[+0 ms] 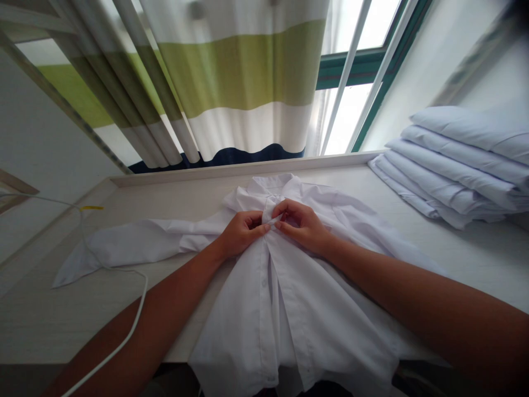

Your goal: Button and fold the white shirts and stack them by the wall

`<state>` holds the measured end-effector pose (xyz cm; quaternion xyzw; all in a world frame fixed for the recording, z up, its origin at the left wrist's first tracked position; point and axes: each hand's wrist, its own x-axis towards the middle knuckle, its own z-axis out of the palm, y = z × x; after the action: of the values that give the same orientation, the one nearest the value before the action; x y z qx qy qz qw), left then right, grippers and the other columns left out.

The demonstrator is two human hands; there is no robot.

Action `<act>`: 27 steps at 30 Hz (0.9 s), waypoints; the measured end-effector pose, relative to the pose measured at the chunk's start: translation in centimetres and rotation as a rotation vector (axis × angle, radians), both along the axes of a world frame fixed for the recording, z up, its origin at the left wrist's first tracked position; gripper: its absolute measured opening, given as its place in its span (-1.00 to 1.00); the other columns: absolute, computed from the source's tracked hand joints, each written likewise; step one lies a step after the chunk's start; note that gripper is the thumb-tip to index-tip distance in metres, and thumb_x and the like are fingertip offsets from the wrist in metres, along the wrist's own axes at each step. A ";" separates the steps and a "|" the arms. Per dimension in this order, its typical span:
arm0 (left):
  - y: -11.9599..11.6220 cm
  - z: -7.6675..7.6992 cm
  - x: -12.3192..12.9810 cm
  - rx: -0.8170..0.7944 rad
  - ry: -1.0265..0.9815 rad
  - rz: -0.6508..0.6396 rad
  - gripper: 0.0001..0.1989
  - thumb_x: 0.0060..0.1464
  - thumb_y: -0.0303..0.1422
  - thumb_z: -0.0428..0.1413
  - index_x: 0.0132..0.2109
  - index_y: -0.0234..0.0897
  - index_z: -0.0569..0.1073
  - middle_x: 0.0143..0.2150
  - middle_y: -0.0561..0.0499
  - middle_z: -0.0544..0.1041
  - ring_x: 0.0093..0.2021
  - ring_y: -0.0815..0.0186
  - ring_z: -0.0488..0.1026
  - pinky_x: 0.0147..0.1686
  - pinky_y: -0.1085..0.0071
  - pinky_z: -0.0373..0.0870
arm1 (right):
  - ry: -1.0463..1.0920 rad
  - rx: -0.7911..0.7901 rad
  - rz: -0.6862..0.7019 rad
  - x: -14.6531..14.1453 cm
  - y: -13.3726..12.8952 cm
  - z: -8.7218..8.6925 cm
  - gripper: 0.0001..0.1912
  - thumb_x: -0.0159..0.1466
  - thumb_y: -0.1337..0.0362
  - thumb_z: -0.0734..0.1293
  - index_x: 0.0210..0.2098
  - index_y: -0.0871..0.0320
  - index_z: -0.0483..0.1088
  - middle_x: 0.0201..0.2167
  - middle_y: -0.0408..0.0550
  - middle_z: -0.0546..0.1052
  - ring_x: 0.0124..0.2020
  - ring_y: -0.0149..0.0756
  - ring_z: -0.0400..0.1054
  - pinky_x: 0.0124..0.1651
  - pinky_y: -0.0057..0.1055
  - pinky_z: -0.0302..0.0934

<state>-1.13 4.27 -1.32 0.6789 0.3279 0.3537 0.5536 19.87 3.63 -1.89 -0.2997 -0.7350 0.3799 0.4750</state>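
Table: pale, lipped at the back, bearing folded white garments
Curtain: green-banded, beside a barred window
Hands: both pinched closed on white shirt

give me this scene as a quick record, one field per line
garment: white shirt, collar at the far end, front parted below the hands, hem over the near edge
left hand: grip pinched on the shirt front
right hand: grip pinched there too, close beside the left
surface: pale table
right side: stack of folded white garments
left side: white cable, crossing before the left forearm
background: striped curtain, barred window
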 end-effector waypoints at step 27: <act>0.0 -0.1 -0.1 0.027 0.028 0.005 -0.66 0.07 -0.18 0.30 -0.12 -0.37 0.64 -0.25 -0.03 0.60 -0.28 0.30 0.48 -0.29 0.46 0.36 | 0.055 0.015 -0.001 -0.3 0.2 -0.4 -0.81 0.24 0.28 0.40 -0.21 0.08 0.30 -0.26 -0.11 0.37 -0.26 -0.31 0.28 -0.16 -0.34 0.24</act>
<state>-1.24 4.32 -1.46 0.6905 0.3322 0.3500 0.5389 19.57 3.79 -2.34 -0.2859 -0.7244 0.3824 0.4973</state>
